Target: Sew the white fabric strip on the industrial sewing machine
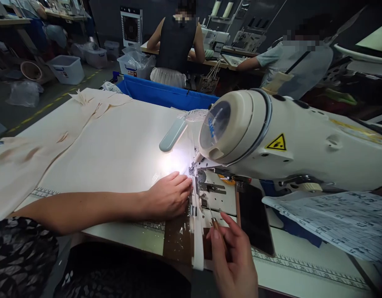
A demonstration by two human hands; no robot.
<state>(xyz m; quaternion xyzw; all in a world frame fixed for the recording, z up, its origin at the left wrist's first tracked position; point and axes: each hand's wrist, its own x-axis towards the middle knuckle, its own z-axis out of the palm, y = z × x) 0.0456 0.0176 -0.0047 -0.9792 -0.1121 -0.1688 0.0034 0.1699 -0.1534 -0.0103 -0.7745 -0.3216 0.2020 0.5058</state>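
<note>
My left hand (169, 194) lies palm down on the table, fingers together, pressing a narrow white fabric strip (197, 244) just left of the needle area (194, 171) of a cream industrial sewing machine (271, 136). My right hand (234, 260) pinches a thin awl-like tool (211, 215) with a wooden handle, its metal tip pointing at the strip near the presser foot. The machine's lamp lights the fabric brightly by the needle.
Cream fabric pieces (39, 145) cover the left of the table. A dark phone (254, 221) lies right of the needle plate. Printed paper (336, 223) rests under the machine arm. A blue bin (166, 95) stands behind; two people work at machines beyond.
</note>
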